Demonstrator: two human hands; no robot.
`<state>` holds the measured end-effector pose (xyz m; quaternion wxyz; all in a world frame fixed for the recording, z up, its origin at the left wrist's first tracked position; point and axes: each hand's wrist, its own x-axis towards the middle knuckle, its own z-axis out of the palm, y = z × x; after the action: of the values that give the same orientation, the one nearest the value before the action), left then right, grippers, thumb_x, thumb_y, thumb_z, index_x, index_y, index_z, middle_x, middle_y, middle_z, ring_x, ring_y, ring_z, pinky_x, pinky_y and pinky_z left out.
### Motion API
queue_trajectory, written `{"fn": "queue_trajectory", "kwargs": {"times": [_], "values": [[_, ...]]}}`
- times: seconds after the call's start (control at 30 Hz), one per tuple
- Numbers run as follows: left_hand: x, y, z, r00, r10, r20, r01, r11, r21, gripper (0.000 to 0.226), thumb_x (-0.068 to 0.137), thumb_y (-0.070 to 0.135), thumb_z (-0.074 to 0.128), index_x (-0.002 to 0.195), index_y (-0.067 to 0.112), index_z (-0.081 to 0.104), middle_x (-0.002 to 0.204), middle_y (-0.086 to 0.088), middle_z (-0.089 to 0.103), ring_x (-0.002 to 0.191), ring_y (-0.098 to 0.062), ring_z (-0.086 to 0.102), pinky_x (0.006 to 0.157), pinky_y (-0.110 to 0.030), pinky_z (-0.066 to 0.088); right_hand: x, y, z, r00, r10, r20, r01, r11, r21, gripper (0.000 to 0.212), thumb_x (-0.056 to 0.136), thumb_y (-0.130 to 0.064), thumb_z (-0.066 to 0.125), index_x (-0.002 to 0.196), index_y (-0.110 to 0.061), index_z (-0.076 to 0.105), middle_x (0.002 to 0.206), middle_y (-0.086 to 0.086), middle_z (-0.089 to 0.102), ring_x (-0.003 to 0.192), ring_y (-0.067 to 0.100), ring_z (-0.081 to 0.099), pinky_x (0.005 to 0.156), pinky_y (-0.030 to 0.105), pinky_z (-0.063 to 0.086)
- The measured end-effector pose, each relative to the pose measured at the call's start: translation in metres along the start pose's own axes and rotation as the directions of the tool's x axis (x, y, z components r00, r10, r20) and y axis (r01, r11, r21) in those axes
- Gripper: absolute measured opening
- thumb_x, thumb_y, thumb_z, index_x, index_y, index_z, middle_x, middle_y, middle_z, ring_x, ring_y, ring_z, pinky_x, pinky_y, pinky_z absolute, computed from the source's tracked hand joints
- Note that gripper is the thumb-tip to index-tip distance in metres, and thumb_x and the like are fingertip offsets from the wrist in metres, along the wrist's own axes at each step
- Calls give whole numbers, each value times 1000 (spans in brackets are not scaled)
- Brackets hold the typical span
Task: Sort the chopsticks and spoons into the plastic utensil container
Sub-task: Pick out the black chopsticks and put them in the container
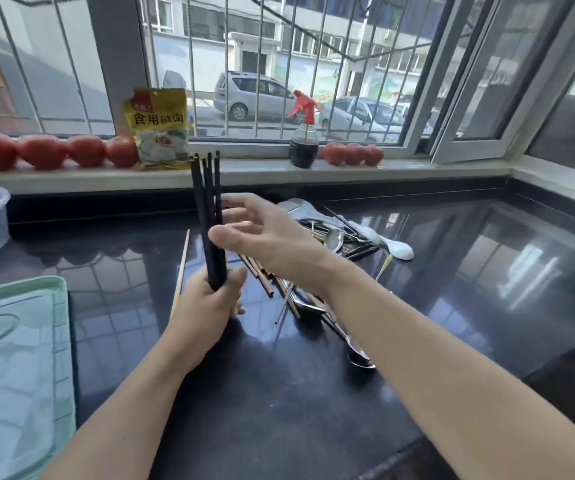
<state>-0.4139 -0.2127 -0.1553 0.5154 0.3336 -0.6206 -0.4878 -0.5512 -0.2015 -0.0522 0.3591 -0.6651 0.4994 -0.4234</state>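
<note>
Black chopsticks [209,216] are being held upright above the counter [452,271], gripped at their base by the left hand [206,303]; the right hand [261,233] is being kept relaxed and empty beside them. Mixed spoons and chopsticks [327,251] are lying unsorted; most work judged remaining.

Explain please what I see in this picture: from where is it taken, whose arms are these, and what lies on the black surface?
One picture, from a camera worn on a person's head, looking down at their own bare arms. The left hand grips a bundle of black chopsticks upright. The right hand is open beside the bundle. Behind it, on the dark counter, lies a mixed pile of chopsticks and spoons, including a white spoon. At far left is a pale green tray. Tomatoes sit on the windowsill.
</note>
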Motion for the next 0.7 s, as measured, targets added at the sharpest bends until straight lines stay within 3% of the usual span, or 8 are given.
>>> {"fn": "queue_trajectory", "kwargs": {"times": [0.07,0.13,0.2,0.27,0.4,0.5,0.6,0.7], "values": [[3,-1,-1,997,-74,-20,70,990,-125,32,94,37,62,64,41,53,56,8,39,48,-15,42,51,-31,48,2,25,-59,963,-30,-269,-18,985,-173,20,89,-39,70,105,-28,71,96,-14,75,92,3,70,89,33,58],[6,-1,-2,990,-133,-38,122,971,-205,33,98,36,63,68,37,50,55,5,33,45,-16,34,44,-31,39,4,58,-120,891,10,-453,-283,793,-539,16,92,-19,61,98,-25,75,98,-11,74,93,13,66,92,38,54],[9,-3,-1,988,-146,-43,135,971,-197,27,101,37,62,77,31,50,55,3,32,45,-17,30,40,-30,34,4,94,-159,907,214,-364,-422,438,-794,33,89,-5,52,104,-24,75,113,1,72,102,25,64,94,37,53],[10,-5,-1,986,-156,-49,145,973,-180,29,101,39,62,76,31,50,54,3,33,44,-16,30,39,-29,33,4,123,-173,922,331,-200,-288,242,-927,41,86,-3,51,115,-23,72,119,6,66,108,30,62,95,42,53],[11,-5,-3,974,-215,-64,195,953,-231,34,100,38,64,80,22,41,53,3,32,42,-14,29,39,-28,32,-1,140,-178,970,237,52,38,63,-997,36,93,-8,53,123,-23,68,118,-1,62,115,25,56,97,41,51],[10,-3,-4,965,-249,-84,217,935,-281,41,102,30,62,70,21,37,51,2,27,40,-14,27,39,-26,31,-10,138,-186,957,225,185,208,-85,-975,28,96,-11,52,119,-22,64,115,-5,64,114,20,52,95,36,50],[12,-1,-5,958,-265,-108,220,925,-309,40,101,26,60,69,19,36,51,2,27,40,-15,26,39,-25,30,-20,134,-188,949,256,186,221,-116,-968,27,94,-14,50,119,-20,58,116,-3,64,118,21,52,92,36,51],[12,-3,-7,956,-275,-103,220,904,-368,32,99,25,60,71,20,44,52,2,27,40,-15,25,40,-25,30,-25,132,-187,948,287,136,162,-70,-984,36,96,-10,46,130,-19,51,117,0,63,115,25,57,88,40,52]]}}
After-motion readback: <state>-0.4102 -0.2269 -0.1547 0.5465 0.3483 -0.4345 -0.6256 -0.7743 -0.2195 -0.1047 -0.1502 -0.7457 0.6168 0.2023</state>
